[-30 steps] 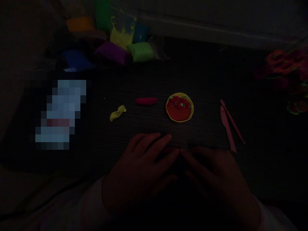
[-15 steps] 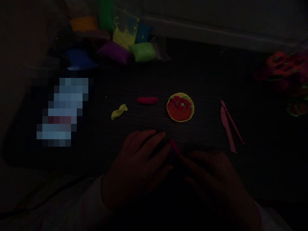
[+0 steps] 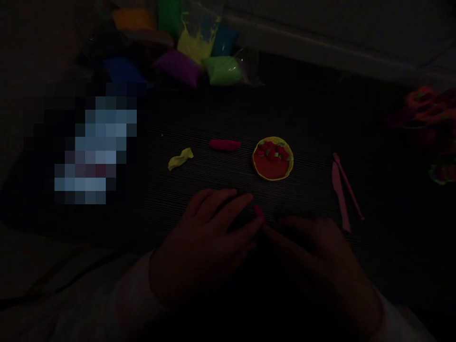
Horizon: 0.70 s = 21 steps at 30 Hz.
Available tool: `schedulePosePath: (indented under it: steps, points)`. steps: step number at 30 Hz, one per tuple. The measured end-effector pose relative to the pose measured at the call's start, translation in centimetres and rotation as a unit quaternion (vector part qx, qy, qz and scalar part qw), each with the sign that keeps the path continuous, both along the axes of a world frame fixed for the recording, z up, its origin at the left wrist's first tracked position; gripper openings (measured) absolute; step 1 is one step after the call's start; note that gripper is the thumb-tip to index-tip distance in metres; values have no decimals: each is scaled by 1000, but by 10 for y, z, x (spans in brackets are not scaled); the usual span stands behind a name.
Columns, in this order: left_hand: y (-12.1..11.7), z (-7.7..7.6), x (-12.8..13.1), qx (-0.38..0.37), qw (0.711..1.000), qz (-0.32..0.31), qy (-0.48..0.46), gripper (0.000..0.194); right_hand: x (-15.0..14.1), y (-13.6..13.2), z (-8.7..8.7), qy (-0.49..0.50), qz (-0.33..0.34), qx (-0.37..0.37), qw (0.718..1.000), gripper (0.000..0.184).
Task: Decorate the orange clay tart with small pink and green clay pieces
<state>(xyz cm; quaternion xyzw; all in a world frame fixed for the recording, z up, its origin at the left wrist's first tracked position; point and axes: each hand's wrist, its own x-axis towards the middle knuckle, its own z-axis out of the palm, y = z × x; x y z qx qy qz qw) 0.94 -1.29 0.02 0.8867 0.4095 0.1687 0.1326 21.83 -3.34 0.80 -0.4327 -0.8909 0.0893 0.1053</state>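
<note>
In very dim light, a small pink piece of clay (image 3: 259, 213) stands out between my fingertips at the near middle of the table. My left hand (image 3: 210, 237) has its index fingertip and thumb pinched at the clay, its other fingers spread. From the other side my right hand (image 3: 317, 256) grips the clay's lower end with its index finger; its thumb is lost in shadow. Just beyond lies a yellow-rimmed clay disc (image 3: 272, 168), with red and green bits over its far half. A pink clay roll (image 3: 224, 145) and a twisted yellow clay strip (image 3: 180, 159) lie left of it.
Two pink modelling tools (image 3: 341, 197) rest at the right. Several bags of coloured clay, one light green (image 3: 223, 70), are piled at the back left. A blurred-out bright screen (image 3: 103, 142) lies at the left, and colourful clay shapes (image 3: 427, 107) at the far right.
Between my fingers the pink clay piece turned from lying sideways to slanting, and its far end came into view. My left fingers drew back, then closed in again. The view shifted slightly.
</note>
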Motion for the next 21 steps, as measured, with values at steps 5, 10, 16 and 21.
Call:
schedulePosePath:
  steps: [5, 10, 16, 21]
  points:
    - [2, 1, 0, -5, 1000, -8, 8, 30, -1, 0, 0, -9, 4, 10, 1000, 30]
    - [1, 2, 0, -7, 1000, -8, 10, 29, 3, -1, 2, 23, 8, 26, 999, 26]
    - [1, 1, 0, -15, 1000, -11, 12, 30, 4, -3, 1, 10, 8, 17, 1000, 23]
    - [0, 2, 0, -16, 1000, -22, 5, 31, 4, -2, -1, 2, 10, 11, 1000, 24]
